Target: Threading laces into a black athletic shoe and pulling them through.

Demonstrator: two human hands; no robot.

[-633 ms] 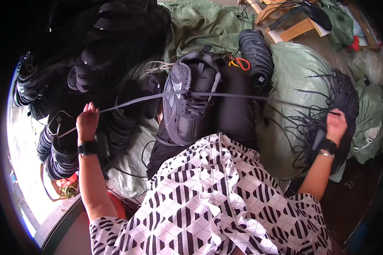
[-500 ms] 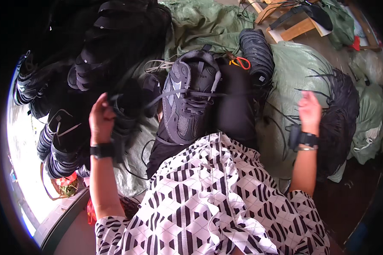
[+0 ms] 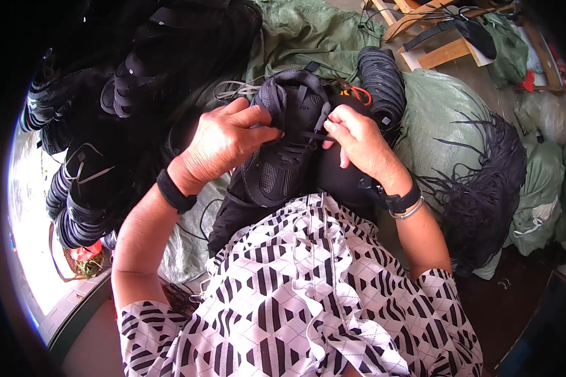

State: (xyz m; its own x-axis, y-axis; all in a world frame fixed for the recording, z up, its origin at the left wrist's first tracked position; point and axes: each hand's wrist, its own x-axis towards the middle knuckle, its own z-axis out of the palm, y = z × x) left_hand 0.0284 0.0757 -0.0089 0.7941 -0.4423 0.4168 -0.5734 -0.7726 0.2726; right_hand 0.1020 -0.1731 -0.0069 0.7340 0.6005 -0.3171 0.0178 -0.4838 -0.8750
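Note:
A dark grey sports shoe (image 3: 271, 179) rests on my lap, toe toward me, its laces running across the tongue. My left hand (image 3: 229, 137) is closed at the shoe's left eyelet edge, thumb and fingertips pinching the shoelace there. On the other side my right hand (image 3: 361, 141) pinches a dark flat shoelace (image 3: 316, 136) beside the right eyelets, with some fingers loosely curled. Parts of the collar and left eyelets are hidden behind my left fingers.
Dark shoe uppers (image 3: 78, 217) are stacked at my left. A nested dark stack (image 3: 382, 81) and an orange-handled tool (image 3: 361, 94) lie beyond my lap. Many dark laces (image 3: 484, 201) drape over a pale green sack (image 3: 443, 107) at right. Wooden frames (image 3: 443, 53) stand at the far right.
Both hands have come inward from wide apart to the shoe. The lace that stretched out sideways across the shoe is now gathered between my fingers at the eyelets.

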